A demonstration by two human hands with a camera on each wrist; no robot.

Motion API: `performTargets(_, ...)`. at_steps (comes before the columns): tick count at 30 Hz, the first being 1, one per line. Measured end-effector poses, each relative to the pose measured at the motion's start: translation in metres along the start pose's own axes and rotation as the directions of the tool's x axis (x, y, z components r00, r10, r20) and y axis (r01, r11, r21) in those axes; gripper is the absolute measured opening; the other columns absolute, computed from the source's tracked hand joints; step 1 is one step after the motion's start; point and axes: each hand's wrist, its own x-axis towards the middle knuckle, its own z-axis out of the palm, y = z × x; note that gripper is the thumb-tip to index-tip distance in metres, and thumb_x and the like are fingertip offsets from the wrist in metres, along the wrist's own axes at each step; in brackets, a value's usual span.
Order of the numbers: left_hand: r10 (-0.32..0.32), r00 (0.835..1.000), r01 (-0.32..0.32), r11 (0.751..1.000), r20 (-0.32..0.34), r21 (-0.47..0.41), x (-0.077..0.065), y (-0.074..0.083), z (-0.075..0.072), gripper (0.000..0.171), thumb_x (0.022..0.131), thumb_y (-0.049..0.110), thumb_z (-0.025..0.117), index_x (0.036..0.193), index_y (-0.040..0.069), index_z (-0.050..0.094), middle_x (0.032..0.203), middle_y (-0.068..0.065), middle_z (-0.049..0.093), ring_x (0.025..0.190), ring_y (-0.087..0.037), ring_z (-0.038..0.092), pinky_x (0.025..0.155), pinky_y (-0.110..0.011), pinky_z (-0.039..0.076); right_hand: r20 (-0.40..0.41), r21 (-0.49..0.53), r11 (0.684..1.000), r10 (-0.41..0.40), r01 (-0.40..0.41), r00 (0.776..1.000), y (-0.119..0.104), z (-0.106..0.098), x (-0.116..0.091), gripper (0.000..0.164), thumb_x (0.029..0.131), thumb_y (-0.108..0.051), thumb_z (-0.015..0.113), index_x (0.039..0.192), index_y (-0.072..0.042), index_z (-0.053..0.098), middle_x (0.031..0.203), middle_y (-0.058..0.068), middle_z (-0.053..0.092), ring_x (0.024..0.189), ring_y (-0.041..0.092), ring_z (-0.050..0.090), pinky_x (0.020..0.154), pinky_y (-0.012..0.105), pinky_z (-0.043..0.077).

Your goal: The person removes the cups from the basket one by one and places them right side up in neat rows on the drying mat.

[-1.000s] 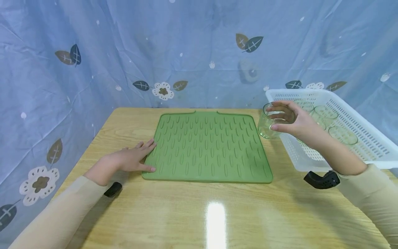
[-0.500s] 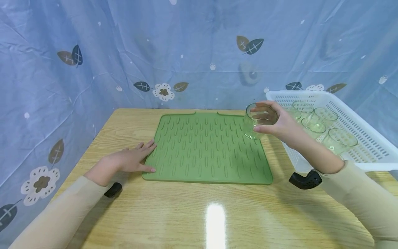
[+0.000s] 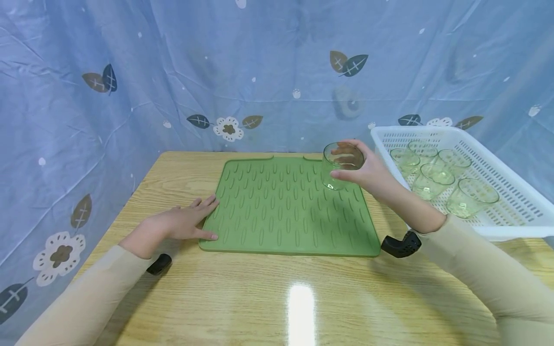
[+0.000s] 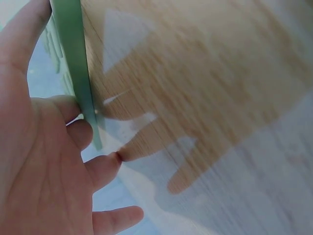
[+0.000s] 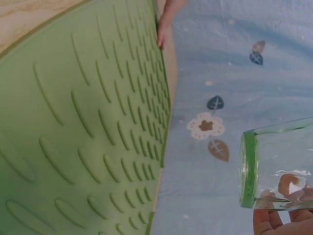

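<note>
My right hand [image 3: 371,172] grips a clear greenish drinking glass [image 3: 329,166], fingers and thumb curled round its side. The glass is upright over the far right part of a green ribbed drying mat [image 3: 277,216]. In the right wrist view its thick base [image 5: 248,169] shows apart from the mat surface [image 5: 73,132]. My left hand [image 3: 183,223] lies with spread, straight fingers at the mat's left edge, thumb and fingertips touching it. The left wrist view shows the palm [image 4: 44,161] beside the mat's edge [image 4: 73,54].
A white perforated plastic basket [image 3: 519,192] stands to the right, holding several similar glasses [image 3: 469,199]. Beneath everything is a wooden table [image 3: 216,298]. A blue curtain [image 3: 277,62] with leaf and flower prints hangs right behind the table.
My right hand has carried the glass leftward from beside the basket to over the mat's far right part. The left hand has stayed at the mat's left edge.
</note>
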Motion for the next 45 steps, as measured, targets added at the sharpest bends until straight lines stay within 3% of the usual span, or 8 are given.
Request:
performTargets(5,0.007,1.0,-0.007,1.0,-0.006,-0.005,-0.001,0.003,-0.002,0.107,0.094,0.069,0.058,0.165,0.004,0.011,0.17,-0.017,-0.003,0.151,-0.051,0.004,0.108,-0.082,0.008,0.01,-0.022,1.0,0.009,-0.009,1.0,0.004,0.005,0.008,0.073,0.094,-0.003,0.073,0.155,-0.001,0.032,0.15,0.02,0.047,0.137,0.033,0.047,0.106,0.033,0.047)
performTargets(12,0.002,1.0,-0.002,1.0,0.003,-0.014,-0.002,0.005,-0.002,0.106,0.094,0.067,0.058,0.165,0.005,0.011,0.171,-0.017,-0.003,0.152,-0.05,0.004,0.108,-0.082,0.007,0.026,-0.012,1.0,0.023,-0.023,0.999,0.01,0.015,0.019,0.073,0.094,-0.001,0.072,0.155,-0.001,0.032,0.15,0.017,0.048,0.139,0.033,0.045,0.114,0.046,0.04)
performTargets(38,0.009,1.0,-0.009,1.0,0.001,-0.001,0.001,0.002,0.0,0.106,0.094,0.068,0.057,0.165,0.004,0.01,0.17,-0.018,-0.003,0.151,-0.05,0.004,0.107,-0.083,0.009,0.093,0.057,0.998,0.026,-0.031,0.995,0.032,0.06,0.057,0.077,0.093,-0.005,0.076,0.156,-0.003,0.031,0.153,0.017,0.046,0.141,0.038,0.042,0.112,0.049,0.042)
performTargets(45,0.006,1.0,-0.006,1.0,0.003,-0.002,0.001,0.002,0.0,0.106,0.095,0.068,0.058,0.165,0.005,0.01,0.17,-0.018,-0.003,0.151,-0.05,0.004,0.107,-0.083,0.009,0.109,0.058,0.997,0.04,-0.047,0.993,0.038,0.07,0.067,0.081,0.093,-0.009,0.077,0.158,-0.006,0.029,0.155,0.015,0.045,0.142,0.034,0.043,0.112,0.05,0.042)
